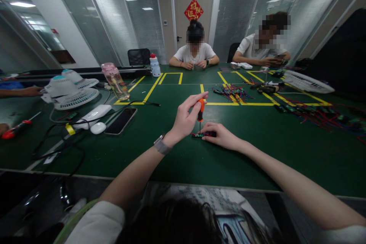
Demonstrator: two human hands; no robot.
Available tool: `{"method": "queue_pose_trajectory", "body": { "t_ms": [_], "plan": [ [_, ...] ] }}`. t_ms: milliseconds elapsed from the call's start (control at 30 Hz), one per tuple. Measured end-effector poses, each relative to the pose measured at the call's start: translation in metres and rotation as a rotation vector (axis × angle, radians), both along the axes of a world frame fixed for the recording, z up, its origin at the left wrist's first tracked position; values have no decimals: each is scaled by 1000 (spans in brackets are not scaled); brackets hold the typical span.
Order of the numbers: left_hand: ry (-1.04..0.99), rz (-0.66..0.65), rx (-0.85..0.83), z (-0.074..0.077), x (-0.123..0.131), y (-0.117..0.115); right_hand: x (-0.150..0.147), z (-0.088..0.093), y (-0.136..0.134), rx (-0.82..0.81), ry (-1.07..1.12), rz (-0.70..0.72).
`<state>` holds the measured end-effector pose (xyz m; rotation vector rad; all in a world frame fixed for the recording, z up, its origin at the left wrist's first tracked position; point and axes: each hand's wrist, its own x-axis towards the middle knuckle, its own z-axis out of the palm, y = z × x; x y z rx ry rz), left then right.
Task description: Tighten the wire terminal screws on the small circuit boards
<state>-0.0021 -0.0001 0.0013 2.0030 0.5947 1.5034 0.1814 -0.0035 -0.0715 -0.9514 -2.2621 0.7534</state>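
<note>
My left hand [188,116], with a watch on its wrist, is closed round the orange and black handle of a screwdriver [201,111]. The screwdriver stands nearly upright, its thin shaft reaching down to a small green circuit board [197,135] on the table. Whether the tip sits in a screw is too small to tell. My right hand [220,136] lies low on the table and pinches the board's right end, where a black part and some coloured wire show. Its fingers cover much of that end.
A phone [121,121], a white mouse [98,128], cables and a fan [76,97] lie to the left, near a pink-lidded bottle [116,82]. Wired boards [233,93] are heaped beyond my hands, more at right. Two people sit across the green table [171,164]; another person's hand [33,91] is at far left.
</note>
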Motion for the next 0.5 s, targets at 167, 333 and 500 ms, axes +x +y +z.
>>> {"method": "queue_pose_trajectory", "body": {
  "t_ms": [167, 333, 500],
  "plan": [
    [-15, 13, -9, -1, 2, 0, 0, 0, 0, -4, 3, 2],
    [32, 91, 66, 0, 1, 0, 1, -2, 1, 8, 4, 3],
    [-17, -51, -40, -1, 0, 1, 1, -3, 1, 9, -4, 7]
  ]
}}
